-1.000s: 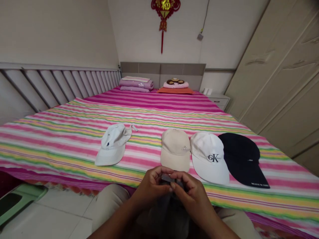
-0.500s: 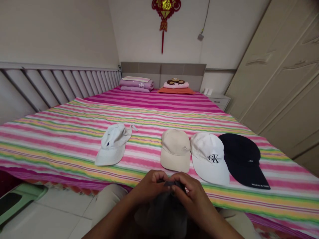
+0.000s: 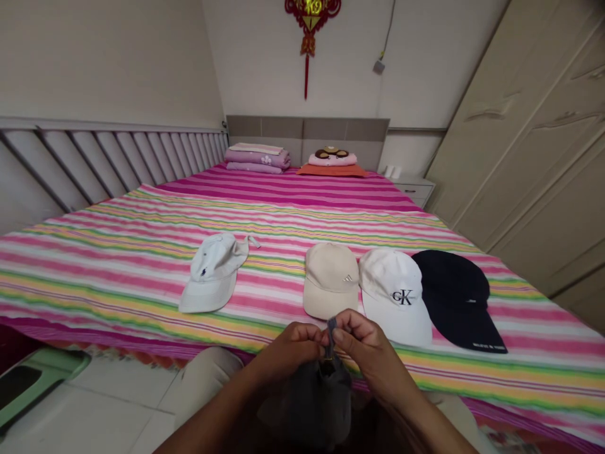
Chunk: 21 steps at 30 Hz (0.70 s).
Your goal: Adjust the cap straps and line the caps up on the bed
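Observation:
A dark grey cap [image 3: 317, 398] hangs low in front of me, between my forearms. My left hand [image 3: 292, 352] pinches it near a small metal buckle on its strap, fingers closed. Between the thumb and fingers of my right hand [image 3: 371, 347] is the strap's end [image 3: 331, 326], pointing upward. Just beyond my hands lies a beige cap [image 3: 331, 277]. To its right are a white cap [image 3: 393, 277] with black letters and a black cap [image 3: 451, 284], edges touching or overlapping. A pale cap [image 3: 215, 268], its strap loose, lies apart on the left.
The caps lie on a striped bedspread [image 3: 142, 252]. Folded bedding [image 3: 258, 159] and a pink pillow stack [image 3: 332, 161] sit by the headboard [image 3: 345, 135]. A rail [image 3: 142, 151] runs along the left. A green stool [image 3: 51, 375] stands at lower left, a wardrobe [image 3: 529, 139] at right.
My right hand has risen slightly, drawing the strap end upward so it now stands above the buckle. The left hand stays at the strap. The caps on the bed have not moved.

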Motion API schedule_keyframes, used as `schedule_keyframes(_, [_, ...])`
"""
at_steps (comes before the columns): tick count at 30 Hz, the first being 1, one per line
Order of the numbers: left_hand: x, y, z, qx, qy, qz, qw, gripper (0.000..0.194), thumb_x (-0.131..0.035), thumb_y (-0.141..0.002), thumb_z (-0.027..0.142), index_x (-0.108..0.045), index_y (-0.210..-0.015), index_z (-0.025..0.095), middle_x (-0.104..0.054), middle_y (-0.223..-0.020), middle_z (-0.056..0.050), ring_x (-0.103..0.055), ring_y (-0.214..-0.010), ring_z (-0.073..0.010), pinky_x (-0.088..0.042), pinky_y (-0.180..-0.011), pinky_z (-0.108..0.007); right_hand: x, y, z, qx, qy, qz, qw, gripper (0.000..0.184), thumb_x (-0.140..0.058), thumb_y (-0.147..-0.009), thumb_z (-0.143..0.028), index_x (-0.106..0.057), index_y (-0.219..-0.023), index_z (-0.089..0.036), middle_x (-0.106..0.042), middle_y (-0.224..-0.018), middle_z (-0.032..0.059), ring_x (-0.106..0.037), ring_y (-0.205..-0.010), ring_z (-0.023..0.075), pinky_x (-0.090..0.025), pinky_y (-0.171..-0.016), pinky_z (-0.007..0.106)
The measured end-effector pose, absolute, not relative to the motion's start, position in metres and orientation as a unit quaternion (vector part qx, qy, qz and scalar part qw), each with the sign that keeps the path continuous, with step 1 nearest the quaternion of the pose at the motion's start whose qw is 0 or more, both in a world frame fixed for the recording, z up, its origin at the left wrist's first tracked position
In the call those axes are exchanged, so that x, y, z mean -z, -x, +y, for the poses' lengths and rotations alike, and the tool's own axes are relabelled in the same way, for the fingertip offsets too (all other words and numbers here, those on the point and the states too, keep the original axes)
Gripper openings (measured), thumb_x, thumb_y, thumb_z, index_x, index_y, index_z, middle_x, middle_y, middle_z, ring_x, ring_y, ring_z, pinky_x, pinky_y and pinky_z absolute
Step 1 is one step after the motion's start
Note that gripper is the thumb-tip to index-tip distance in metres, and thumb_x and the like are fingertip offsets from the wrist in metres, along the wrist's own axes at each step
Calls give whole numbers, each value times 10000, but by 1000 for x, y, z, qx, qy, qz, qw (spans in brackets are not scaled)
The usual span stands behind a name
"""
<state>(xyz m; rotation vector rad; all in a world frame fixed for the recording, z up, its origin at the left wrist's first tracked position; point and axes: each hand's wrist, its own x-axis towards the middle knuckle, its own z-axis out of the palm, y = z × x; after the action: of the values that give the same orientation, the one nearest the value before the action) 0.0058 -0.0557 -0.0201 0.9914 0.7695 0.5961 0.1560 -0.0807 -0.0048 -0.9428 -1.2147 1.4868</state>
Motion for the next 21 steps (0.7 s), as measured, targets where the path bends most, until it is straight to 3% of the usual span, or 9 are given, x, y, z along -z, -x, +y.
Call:
schedule_keyframes(15, [25, -9, -58, -289, -514, 389, 707, 88, -532, -605, 205, -478, -564, 148, -419, -467, 55, -305, -420, -52, -198, -442, -213, 17, -157, -85, -606, 333, -443, 571, 199, -616, -734, -355, -499, -712, -196, -555, -609, -19, -468, -513, 107, -368, -509, 240])
schedule_keyframes(21, [23, -9, -62, -316, -501, 337, 732, 116, -584, -588, 214, -504, -556, 136, -505, -525, 13, -406, -484, -79, -278, -500, -220, 13, -159, -86, -628, 316, -418, 575, 180, -617, -738, -337, -504, -706, -202, -556, -602, -21, -503, -555, 121, -387, -527, 241])
